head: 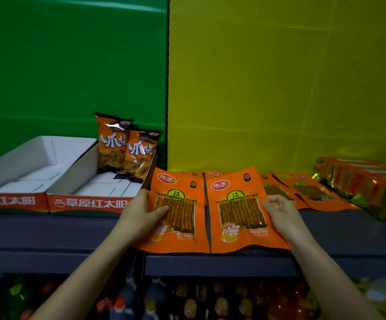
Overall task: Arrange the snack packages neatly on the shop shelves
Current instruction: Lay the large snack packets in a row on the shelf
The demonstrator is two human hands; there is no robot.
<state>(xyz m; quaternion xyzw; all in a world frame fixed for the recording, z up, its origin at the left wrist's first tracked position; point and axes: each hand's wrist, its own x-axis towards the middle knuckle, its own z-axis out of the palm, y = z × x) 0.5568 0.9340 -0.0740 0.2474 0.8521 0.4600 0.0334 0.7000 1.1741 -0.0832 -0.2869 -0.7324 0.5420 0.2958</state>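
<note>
Orange across the front of the dark grey shelf (pixel 48 227): two flat spicy-strip packets lying side by side, inner edges touching, labels up, bottoms right at the front lip. Gripping the left packet (pixel 180 181) with the left hand (pixel 139 213), thumb laid over the clear window, fingers tucked under the left edge. Holding the right packet (pixel 236 204) with the right hand (pixel 282 215), fingers curled at its right edge. Peeking out behind the top of the right one, the logo of another packet of the same kind. Further right, flat and overlapping, more orange packets (pixel 310 190). Beyond them, in front of the yellow back panel (pixel 279 77), a row of red and gold packages (pixel 360 181) running off to the edge of view. Over to the left, before the green back panel (pixel 72 65), two white cardboard display trays with red printed fronts, left tray (pixel 14 162) and right tray (pixel 81 172) touching. Standing in the back right corner of the right tray, two orange crisp bags: taller bag (pixel 112 139) behind, shorter bag (pixel 141 153) leaning in front and touching it. Down below, blurred, bottles (pixel 187 301) on a lower shelf.
</note>
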